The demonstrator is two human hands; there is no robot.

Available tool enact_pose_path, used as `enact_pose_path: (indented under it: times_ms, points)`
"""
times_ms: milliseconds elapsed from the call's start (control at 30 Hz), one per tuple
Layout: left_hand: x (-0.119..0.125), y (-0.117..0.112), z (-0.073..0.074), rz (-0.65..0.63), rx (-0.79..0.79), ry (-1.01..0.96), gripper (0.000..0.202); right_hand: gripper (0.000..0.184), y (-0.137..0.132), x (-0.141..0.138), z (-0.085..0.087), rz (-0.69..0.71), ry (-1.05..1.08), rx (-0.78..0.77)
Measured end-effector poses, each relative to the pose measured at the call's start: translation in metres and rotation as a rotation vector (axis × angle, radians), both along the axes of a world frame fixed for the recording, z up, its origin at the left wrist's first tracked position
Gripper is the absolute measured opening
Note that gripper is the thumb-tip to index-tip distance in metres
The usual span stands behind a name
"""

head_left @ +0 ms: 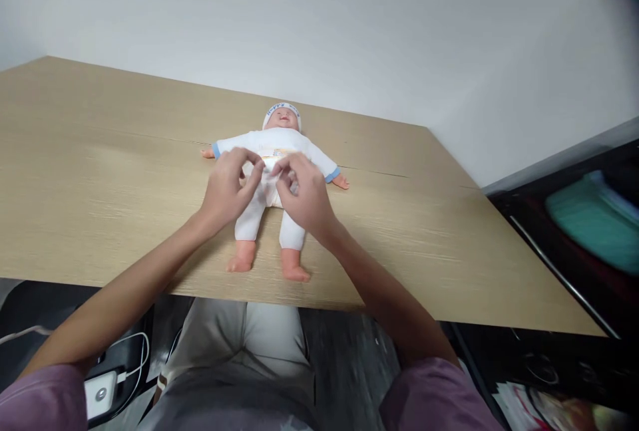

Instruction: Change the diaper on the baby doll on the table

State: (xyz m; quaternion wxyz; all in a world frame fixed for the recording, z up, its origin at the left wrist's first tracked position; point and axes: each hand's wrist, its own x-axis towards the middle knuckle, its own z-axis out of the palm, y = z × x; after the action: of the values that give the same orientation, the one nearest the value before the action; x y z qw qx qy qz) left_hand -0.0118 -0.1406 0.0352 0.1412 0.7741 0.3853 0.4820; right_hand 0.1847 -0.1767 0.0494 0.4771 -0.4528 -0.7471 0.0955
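Note:
A baby doll [277, 151] in a white suit with blue cuffs and a white cap lies on its back on the wooden table [100, 171], head away from me, bare feet toward the near edge. My left hand [227, 188] and my right hand [304, 195] meet over the doll's belly. Both hands have their fingers curled and pinched on the white cloth at the doll's waist. The hands hide the doll's hips and part of its middle.
A white wall runs behind the table. To the right stands a dark shelf [564, 218] holding a teal bundle [594, 218]. Below the near table edge are my lap, a white charger with cable [102, 391] at the left and papers [549, 408] at the right.

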Motion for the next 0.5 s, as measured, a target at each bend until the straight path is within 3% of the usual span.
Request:
enact_pose_path:
  times_ms: [100,200,333,500]
  points:
    - [-0.007,-0.03,-0.006,-0.14,-0.088,0.218,0.022,0.017,-0.044,0.014,-0.012,0.09,-0.08,-0.151]
    - [-0.015,-0.031,-0.021,-0.214,-0.196,0.328,0.026,0.014,-0.062,0.03,-0.027,0.077,-0.219,-0.276]
    - [-0.016,-0.01,-0.031,-0.19,-0.245,0.268,0.032,0.006,-0.05,0.042,-0.038,-0.083,-0.321,-0.314]
    - [-0.002,0.008,-0.031,-0.174,-0.284,0.286,0.045,0.016,-0.027,0.028,-0.043,-0.245,-0.441,-0.339]
